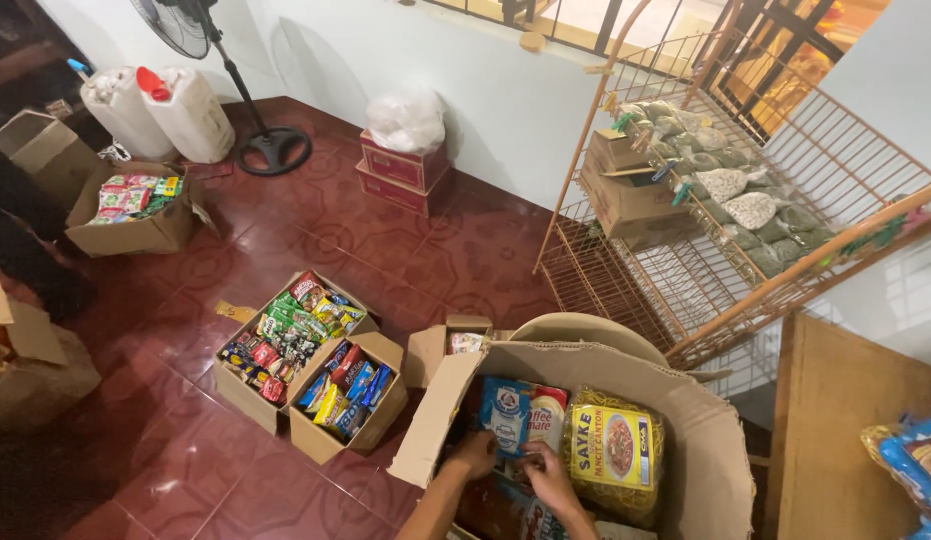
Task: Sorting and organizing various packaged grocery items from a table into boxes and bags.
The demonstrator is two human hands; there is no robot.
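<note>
Both hands work inside a large open cardboard box (585,420) at the lower centre of the view. The left hand (475,452) and the right hand (547,475) grasp the lower edge of a blue and white pouch (505,412), one at each bottom corner. The pouch stands upright, long axis vertical, top edge pointing away from the person.

Just right of the pouch, above the right hand, stands a white pouch with a red top (548,412). Further right, a yellow noodle pack (615,450) stands on end. Items below the hands are cut off by the frame edge and cannot be identified.

Left of the hands, on the red tiled floor (185,450), two open boxes of assorted sachets (305,365) stand side by side. A smaller open box (447,345) sits just beyond the left hand; its contents are mostly hidden.
</note>
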